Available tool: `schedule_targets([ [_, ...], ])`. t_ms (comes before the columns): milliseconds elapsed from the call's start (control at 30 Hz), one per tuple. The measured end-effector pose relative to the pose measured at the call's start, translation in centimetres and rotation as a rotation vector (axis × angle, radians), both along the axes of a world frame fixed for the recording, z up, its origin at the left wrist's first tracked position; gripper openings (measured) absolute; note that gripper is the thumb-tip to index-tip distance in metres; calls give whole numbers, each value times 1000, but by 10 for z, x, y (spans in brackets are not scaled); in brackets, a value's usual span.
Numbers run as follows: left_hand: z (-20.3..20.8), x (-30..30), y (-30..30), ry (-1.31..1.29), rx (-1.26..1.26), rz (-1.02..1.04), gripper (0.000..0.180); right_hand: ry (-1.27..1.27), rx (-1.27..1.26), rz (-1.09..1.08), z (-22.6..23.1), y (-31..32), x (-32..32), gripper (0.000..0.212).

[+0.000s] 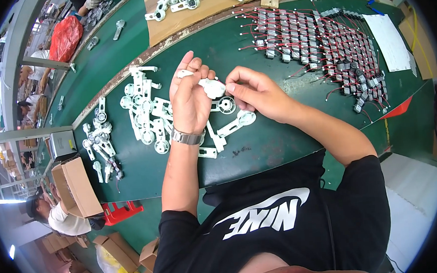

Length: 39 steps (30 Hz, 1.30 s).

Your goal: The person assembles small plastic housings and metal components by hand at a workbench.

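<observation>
Bold white lettering (267,219) is seen now on the black shirt (280,245), bodyward of the right hand (258,91).

The white part (214,88) in the left hand (189,101) looks like smooth moulded plastic with a slight sheen, as do the pale parts (144,108) heaped on the smooth, faintly glossy, scuffed green counter (274,143). The small motors (292,38) look like dull grey metal with red plastic-coated wires, while the watch strap (187,137) is shiny metal and the shirt (270,251) matt black cloth. Brown matt cardboard (162,32), a smooth white paper sheet (387,41) and a crinkled, glossy red plastic bag (66,38) lie farther out.
</observation>
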State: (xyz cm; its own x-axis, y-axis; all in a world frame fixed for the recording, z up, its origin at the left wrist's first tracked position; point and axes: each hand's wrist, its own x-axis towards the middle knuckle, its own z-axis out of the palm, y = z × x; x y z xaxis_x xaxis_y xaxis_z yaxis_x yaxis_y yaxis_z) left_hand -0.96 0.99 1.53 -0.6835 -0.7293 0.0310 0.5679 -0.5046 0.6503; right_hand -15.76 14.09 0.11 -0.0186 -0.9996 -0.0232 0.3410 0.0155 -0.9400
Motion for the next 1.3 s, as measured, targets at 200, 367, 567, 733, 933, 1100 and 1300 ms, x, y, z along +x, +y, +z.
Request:
schedule_targets([
  [200,8,4,8,-97,-57,-24,60,-377,159,32,12,3,-3,16],
  [367,-2,1,7,-297,-198,-124,71,-279,86,-65,10,2,-7,14],
  [567,-2,-1,5,-414,-147,-183,42,409,-137,-410,0,-3,-14,11],
  [733,-6,-4,8,-384,-143,-50,24,725,-220,-499,13,5,-8,9],
  [933,-6,-7,13,-437,-243,-37,27,722,-94,-446,14,5,-6,8],
  [1100,-7,-8,16,-457,-288,-33,25,772,-67,-466,14,5,-6,7],
  [1300,-8,-9,17,-487,-338,-25,23,812,-96,-469,12,6,-6,9],
])
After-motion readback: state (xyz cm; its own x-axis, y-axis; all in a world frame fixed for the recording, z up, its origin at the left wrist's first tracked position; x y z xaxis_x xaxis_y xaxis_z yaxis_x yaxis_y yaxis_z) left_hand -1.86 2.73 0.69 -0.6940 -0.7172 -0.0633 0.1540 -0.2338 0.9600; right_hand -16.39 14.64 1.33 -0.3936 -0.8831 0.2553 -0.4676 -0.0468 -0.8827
